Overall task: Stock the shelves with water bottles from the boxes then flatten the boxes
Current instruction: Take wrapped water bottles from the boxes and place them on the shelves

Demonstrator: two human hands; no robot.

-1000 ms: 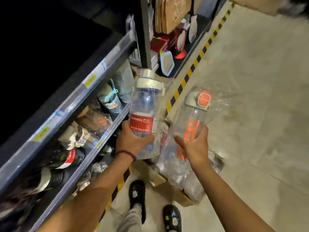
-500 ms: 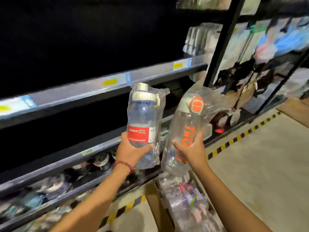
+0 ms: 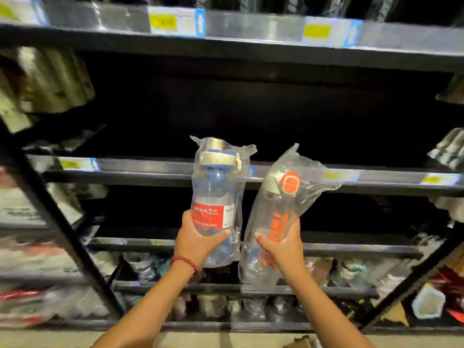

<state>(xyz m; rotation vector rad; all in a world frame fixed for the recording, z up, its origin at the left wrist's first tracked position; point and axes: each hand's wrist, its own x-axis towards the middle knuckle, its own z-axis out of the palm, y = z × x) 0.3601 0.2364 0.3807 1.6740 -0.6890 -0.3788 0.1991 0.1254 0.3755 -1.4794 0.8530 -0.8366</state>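
My left hand (image 3: 198, 242) grips the lower part of a clear blue water bottle (image 3: 216, 187) with a red label, wrapped in a plastic bag and held upright. My right hand (image 3: 282, 247) grips a second bagged clear bottle (image 3: 278, 212) with orange lettering and an orange-and-white cap, tilted slightly right. Both bottles are held up in front of the dark middle shelf (image 3: 140, 169), whose front rail carries yellow price tags. A corner of a cardboard box (image 3: 300, 344) shows at the bottom edge.
An upper shelf rail (image 3: 251, 26) with yellow and blue tags runs across the top. Lower shelves (image 3: 351, 247) hold several wrapped goods. Black diagonal uprights (image 3: 65, 229) frame the bay on both sides. Bagged items hang at the left and right.
The view has swung from the floor and box to face the shelves head-on. Both hands have lifted the bagged bottles up to the middle shelf level.
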